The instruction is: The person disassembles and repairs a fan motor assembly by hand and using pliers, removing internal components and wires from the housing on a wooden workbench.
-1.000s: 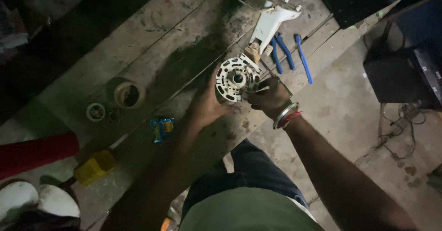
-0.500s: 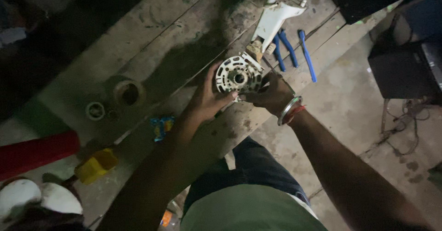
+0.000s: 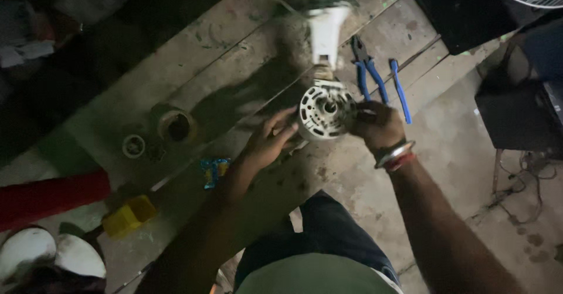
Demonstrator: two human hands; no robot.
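Observation:
A round white fan motor housing (image 3: pixel 325 110) with vent slots and a centre hole is held above a worn wooden bench (image 3: pixel 234 65). My left hand (image 3: pixel 268 143) touches its left rim with the fingers spread. My right hand (image 3: pixel 379 127), with bangles on the wrist, grips its right side. A white plastic fan neck piece (image 3: pixel 326 33) lies on the bench just beyond the housing.
Blue-handled pliers (image 3: pixel 366 71) and a blue-handled tool (image 3: pixel 400 90) lie to the right of the housing. A tape roll (image 3: pixel 176 125), a small ring (image 3: pixel 134 145), a blue wrapper (image 3: pixel 213 170), a yellow box (image 3: pixel 129 216) and a red cylinder (image 3: pixel 50 195) sit to the left. A dark box (image 3: pixel 516 112) stands at right.
The camera view has shifted, so the housing sits more central. My left hand has slipped back from gripping the housing to touching its left rim. My right hand keeps its grip.

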